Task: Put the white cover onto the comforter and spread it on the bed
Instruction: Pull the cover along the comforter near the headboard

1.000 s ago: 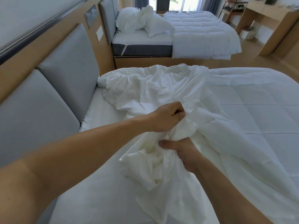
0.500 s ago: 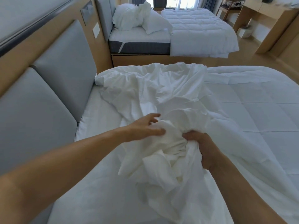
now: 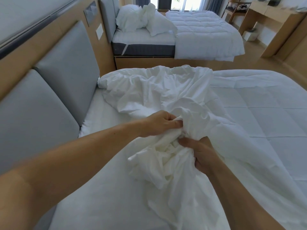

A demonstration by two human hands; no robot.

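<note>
Head view: left hand (image 3: 159,124) and right hand (image 3: 201,155), close together, both grip the bunched white cover (image 3: 157,95), which trails beyond them over the comforter (image 3: 265,113).

Left of my left hand (image 3: 157,124) stand grey padded headboard panels (image 3: 66,72). Far beyond it a second bed (image 3: 142,48) carries rumpled pillows (image 3: 131,19); a wooden desk (image 3: 282,37) stands off to its right.

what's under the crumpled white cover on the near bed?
The white cover overlaps the quilted comforter, which shows past its right edge, and the sheet shows at its left. Whatever lies directly beneath the folds is hidden.
</note>
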